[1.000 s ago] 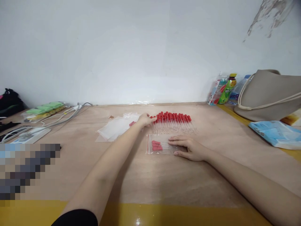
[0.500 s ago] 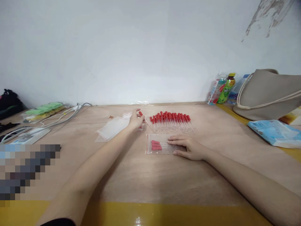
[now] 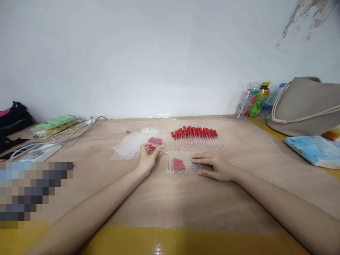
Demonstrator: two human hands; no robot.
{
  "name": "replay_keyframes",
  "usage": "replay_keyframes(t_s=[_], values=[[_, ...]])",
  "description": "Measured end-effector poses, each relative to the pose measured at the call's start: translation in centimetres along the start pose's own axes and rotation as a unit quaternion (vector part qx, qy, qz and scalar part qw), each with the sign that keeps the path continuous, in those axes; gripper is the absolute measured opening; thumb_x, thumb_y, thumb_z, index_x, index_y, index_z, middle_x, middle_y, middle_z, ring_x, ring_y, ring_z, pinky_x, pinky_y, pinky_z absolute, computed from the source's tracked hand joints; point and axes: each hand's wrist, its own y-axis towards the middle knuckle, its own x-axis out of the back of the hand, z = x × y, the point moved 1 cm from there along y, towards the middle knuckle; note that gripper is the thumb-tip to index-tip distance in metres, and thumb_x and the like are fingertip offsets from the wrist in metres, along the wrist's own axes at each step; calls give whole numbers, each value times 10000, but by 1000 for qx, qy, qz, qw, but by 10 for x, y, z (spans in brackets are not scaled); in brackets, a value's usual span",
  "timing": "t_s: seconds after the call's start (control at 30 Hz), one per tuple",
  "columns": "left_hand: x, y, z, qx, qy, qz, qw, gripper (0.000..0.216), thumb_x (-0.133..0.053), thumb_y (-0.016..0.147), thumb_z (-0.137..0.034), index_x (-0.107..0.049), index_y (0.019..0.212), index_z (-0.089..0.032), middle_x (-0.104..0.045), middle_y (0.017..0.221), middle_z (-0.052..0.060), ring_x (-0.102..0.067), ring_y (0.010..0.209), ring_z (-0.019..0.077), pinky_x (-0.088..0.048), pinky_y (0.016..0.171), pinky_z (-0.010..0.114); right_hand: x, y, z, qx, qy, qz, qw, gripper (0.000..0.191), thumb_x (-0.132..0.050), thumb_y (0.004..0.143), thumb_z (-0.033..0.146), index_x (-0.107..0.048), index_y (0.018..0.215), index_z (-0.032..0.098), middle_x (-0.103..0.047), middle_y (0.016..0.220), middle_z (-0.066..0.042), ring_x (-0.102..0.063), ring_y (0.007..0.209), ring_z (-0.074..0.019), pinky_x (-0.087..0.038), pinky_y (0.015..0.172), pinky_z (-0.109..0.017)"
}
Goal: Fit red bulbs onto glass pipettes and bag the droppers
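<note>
My left hand [image 3: 148, 160] is closed in a pinch on the red bulb of a dropper [image 3: 152, 147]. The dropper's thin clear tube points right, its tip at the left edge of a clear zip bag [image 3: 191, 170]. Several droppers with red bulbs [image 3: 179, 164] lie side by side inside that bag. My right hand [image 3: 216, 166] rests on the bag's right part, fingers stretched out and thumb near its lower edge. Behind the bag lies a row of loose droppers [image 3: 195, 132], bulbs toward the wall.
Flat clear bags [image 3: 127, 145] lie left of the row, beside a filled bag of droppers [image 3: 154, 140]. A power strip [image 3: 39, 152] and cables are at left. Bottles [image 3: 259, 101], a grey bag [image 3: 305, 106] and a blue packet [image 3: 313, 150] stand or lie at right.
My left hand has come from the left end of the dropper row toward me, bringing a dropper to the zip bag's left edge. My right hand stays on the bag.
</note>
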Motion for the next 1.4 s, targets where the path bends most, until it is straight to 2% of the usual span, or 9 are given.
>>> replay_keyframes(t_s=[0.2, 0.37, 0.5, 0.63, 0.83, 1.0, 1.1, 1.2, 1.4], values=[[6, -4, 3, -42, 184, 133, 973, 222, -592, 724, -238, -570, 924, -144, -609, 777, 22, -566, 652, 108, -485, 666, 264, 0, 0, 0, 4, 3, -1, 1000, 463, -544, 801, 414, -504, 1230, 245, -516, 1244, -88, -474, 1140, -232, -374, 963, -436], [6, -7, 6, -143, 281, 156, 936, 273, -581, 714, -183, -628, 983, -183, -581, 855, 37, -567, 800, 146, -464, 800, 322, 1, 0, 1, 9, 2, -4, 1000, 459, -546, 801, 413, -508, 1226, 246, -523, 1237, -89, -477, 1136, -235, -374, 961, -440], [0, -10, 4, -141, 271, 188, 933, 389, -574, 719, -166, -521, 1105, -170, -570, 814, 26, -565, 747, 130, -484, 716, 290, 1, 1, 2, 6, 0, -3, 1000, 482, -547, 798, 416, -495, 1239, 228, -521, 1236, -95, -475, 1136, -227, -374, 966, -417], [-6, -13, 2, -162, 291, 177, 926, 209, -582, 695, -147, -504, 889, -162, -551, 754, 3, -534, 669, 102, -465, 641, 240, 1, 0, 3, 12, -17, -2, 1000, 503, -545, 800, 412, -470, 1260, 223, -513, 1240, -99, -471, 1133, -227, -377, 958, -413], [-5, -14, 7, -138, 278, 242, 919, 151, -619, 686, -215, -483, 723, -162, -566, 739, 3, -556, 665, 107, -474, 653, 244, 1, 1, 0, 30, -42, 0, 999, 463, -530, 812, 406, -484, 1247, 256, -491, 1260, -95, -444, 1156, -236, -373, 951, -435], [-3, -20, 3, -160, 378, 246, 878, 115, -602, 710, -242, -603, 807, -179, -640, 875, 45, -576, 742, 160, -468, 703, 305, 2, -1, 1, 48, -59, -22, 997, 428, -534, 810, 393, -516, 1217, 260, -512, 1226, -100, -463, 1130, -238, -382, 935, -433], [-2, -24, -2, -196, 400, 240, 863, 176, -592, 726, -222, -653, 890, -210, -637, 1036, 60, -570, 950, 206, -415, 875, 369, 3, -3, 2, 52, -55, -41, 996, 397, -536, 807, 397, -547, 1179, 259, -545, 1173, -98, -497, 1082, -233, -408, 901, -418], [-2, -27, -4, -215, 416, 251, 847, 272, -555, 759, -197, -645, 1010, -246, -592, 1155, 58, -497, 1117, 212, -307, 999, 405, 3, -3, 4, 52, -49, -53, 996, 382, -546, 798, 402, -568, 1149, 253, -566, 1126, -98, -524, 1034, -230, -428, 870, -406], [-3, -29, -1, -241, 456, 286, 807, 320, -455, 828, -179, -598, 1096, -277, -542, 1225, 49, -465, 1148, 211, -264, 1011, 434, 3, -2, 5, 59, -24, -62, 996, 353, -566, 788, 373, -581, 1109, 228, -587, 1074, -95, -550, 974, -207, -449, 836, -368]])
